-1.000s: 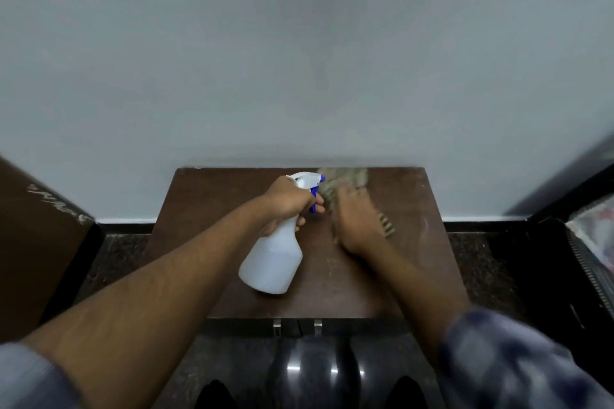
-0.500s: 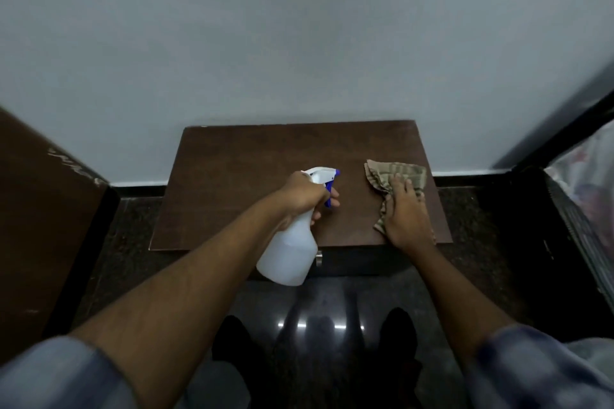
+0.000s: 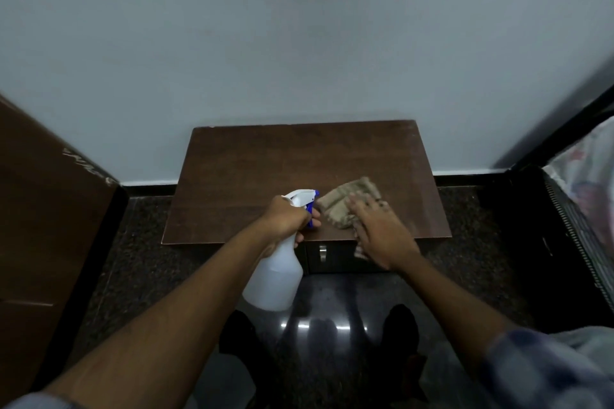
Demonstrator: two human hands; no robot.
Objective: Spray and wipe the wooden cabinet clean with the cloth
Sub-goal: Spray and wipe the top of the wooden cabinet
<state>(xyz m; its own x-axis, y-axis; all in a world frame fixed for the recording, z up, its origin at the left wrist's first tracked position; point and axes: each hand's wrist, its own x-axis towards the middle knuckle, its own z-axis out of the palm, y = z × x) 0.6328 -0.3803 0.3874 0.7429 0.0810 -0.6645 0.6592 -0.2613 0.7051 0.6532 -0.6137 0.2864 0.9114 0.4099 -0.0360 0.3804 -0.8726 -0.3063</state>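
Cabinet (image 3: 265,176): against the wall (image 3: 299,43), straight ahead.
Cloth (image 3: 345,206): on the cabinet top, front right, under the right hand (image 3: 382,232).
Spray bottle (image 3: 275,276): in the left hand (image 3: 285,219), left of the cloth.

A home room: low wooden cabinet (image 3: 299,173) against a plain wall (image 3: 299,36), bedding (image 3: 584,173) beside it.

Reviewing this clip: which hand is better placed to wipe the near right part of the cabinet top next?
Right. The right hand lies flat on the crumpled beige cloth on the dark wooden cabinet top, near its front edge. The left hand is occupied gripping the white spray bottle.
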